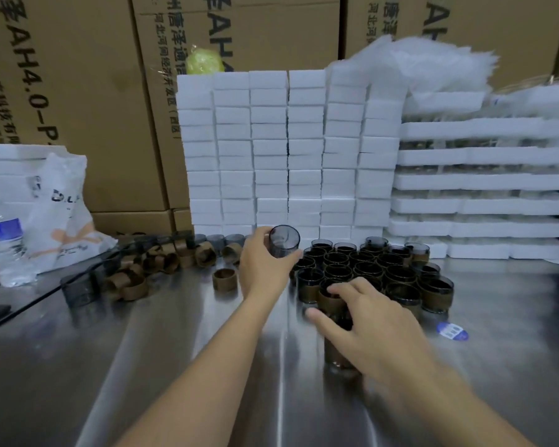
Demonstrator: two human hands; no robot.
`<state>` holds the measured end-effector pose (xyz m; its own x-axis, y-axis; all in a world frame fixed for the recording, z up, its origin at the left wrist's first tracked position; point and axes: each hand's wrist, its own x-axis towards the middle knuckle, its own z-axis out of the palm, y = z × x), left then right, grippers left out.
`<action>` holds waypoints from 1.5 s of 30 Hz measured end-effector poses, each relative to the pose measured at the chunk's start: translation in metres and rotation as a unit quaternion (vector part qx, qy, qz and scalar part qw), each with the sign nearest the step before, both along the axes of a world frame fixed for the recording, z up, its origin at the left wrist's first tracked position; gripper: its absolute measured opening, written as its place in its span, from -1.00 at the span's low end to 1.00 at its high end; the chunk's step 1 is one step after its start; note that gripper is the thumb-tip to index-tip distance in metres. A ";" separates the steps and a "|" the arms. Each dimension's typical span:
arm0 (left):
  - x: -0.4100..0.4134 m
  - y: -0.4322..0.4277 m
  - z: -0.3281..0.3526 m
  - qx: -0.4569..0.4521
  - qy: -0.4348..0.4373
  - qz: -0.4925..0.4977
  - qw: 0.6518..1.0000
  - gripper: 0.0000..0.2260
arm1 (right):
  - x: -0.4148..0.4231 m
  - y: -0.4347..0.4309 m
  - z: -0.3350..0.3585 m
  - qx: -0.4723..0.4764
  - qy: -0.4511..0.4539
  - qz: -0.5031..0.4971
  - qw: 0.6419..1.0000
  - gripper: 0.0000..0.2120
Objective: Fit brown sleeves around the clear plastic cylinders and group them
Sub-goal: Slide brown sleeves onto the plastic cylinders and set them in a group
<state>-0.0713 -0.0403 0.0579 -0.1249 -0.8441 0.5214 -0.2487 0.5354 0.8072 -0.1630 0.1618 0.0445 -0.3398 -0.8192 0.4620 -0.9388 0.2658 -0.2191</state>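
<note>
A bare cylinder [283, 241], judged light and slippery, is clasped at its wall by the left grip [265, 266], a sleeved cylinder [330, 302] by the right grip [365, 314].

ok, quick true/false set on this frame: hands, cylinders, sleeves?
1. The left hand holds a bare clear cylinder with no sleeve on it. True.
2. The right hand hangs idle, touching nothing. False: its fingers curl over a sleeved cylinder at the near edge of the group.
3. Loose brown sleeves lie on the table to the left of the left hand. True.
4. The sleeved group stands left of the water bottle. False: the group is on the right and the bottle is at the far left.
</note>
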 end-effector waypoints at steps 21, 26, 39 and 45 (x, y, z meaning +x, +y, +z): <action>0.039 0.103 0.049 0.392 0.240 -0.416 0.785 -0.36 | 0.003 0.005 0.001 -0.244 -0.126 0.169 0.947 -0.08; 0.036 0.097 0.043 0.479 0.274 -0.465 0.692 -0.30 | 0.012 0.002 0.001 -0.227 -0.102 0.194 0.949 -0.07; 0.036 0.099 0.033 0.300 0.072 -0.297 0.904 -0.42 | 0.008 0.004 0.003 -0.196 -0.144 0.167 0.955 -0.14; 0.039 0.096 0.029 0.257 0.069 -0.393 0.880 -0.55 | 0.011 -0.001 0.012 -0.240 -0.440 0.265 0.824 -0.15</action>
